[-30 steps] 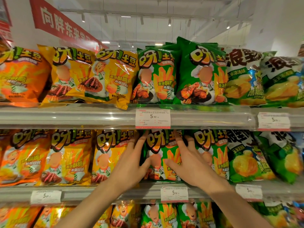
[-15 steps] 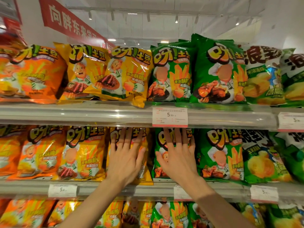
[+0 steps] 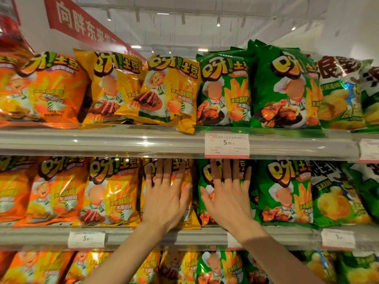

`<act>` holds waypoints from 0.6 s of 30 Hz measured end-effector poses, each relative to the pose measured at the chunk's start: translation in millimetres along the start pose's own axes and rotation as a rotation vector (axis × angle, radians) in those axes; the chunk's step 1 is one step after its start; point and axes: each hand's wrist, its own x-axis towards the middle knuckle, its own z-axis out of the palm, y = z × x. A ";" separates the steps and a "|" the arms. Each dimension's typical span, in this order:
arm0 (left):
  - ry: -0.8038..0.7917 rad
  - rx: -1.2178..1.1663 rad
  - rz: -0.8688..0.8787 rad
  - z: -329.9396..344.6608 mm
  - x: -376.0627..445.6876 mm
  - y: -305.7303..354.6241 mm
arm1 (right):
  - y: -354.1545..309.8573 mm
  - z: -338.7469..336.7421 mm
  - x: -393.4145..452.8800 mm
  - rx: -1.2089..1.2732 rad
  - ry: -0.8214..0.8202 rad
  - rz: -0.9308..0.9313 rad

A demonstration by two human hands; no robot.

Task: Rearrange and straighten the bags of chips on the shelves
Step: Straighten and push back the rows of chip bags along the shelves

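Pressing flat against the middle shelf's stock, both hands are lying side by side with fingers straight and spread, gripping nothing. The left hand (image 3: 166,198) is resting on a glossy yellow foil chip bag (image 3: 184,175) that is standing upright, and the right hand (image 3: 229,198) is resting on the glossy green foil chip bag (image 3: 205,214) just right of it; the two bags are standing close together with a narrow gap between them. The fingertips of both hands are reaching up into the shadow under the grey metal upper shelf edge (image 3: 123,141). A white paper price tag (image 3: 227,145) reading 5.90 is hanging on that edge directly above the right hand. On the top shelf, one yellow foil bag (image 3: 174,91) is leaning, its lower corner sticking out over the shelf edge. Orange foil bags (image 3: 53,191) are filling the left of the middle row, and green corn-picture bags (image 3: 336,193) are standing at the right. More bags are showing on the shelf below.
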 end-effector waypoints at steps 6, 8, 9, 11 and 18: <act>0.001 -0.027 -0.002 -5.0 -1.5 2.1 | 1.5 -4.8 -2.7 0.043 0.038 0.008; 0.031 -0.048 0.000 -9.0 -4.0 4.6 | 7.7 -9.8 -5.5 0.095 0.056 0.004; 0.058 -0.070 0.007 -11.1 -5.4 7.2 | 13.5 -13.0 -7.8 0.120 0.074 0.000; 0.122 -0.146 0.034 -16.9 -9.1 17.4 | 32.4 -19.6 -13.6 0.181 0.124 -0.003; 0.178 -0.563 0.143 -24.1 -17.7 126.2 | 144.5 -40.8 -35.0 0.393 0.255 0.105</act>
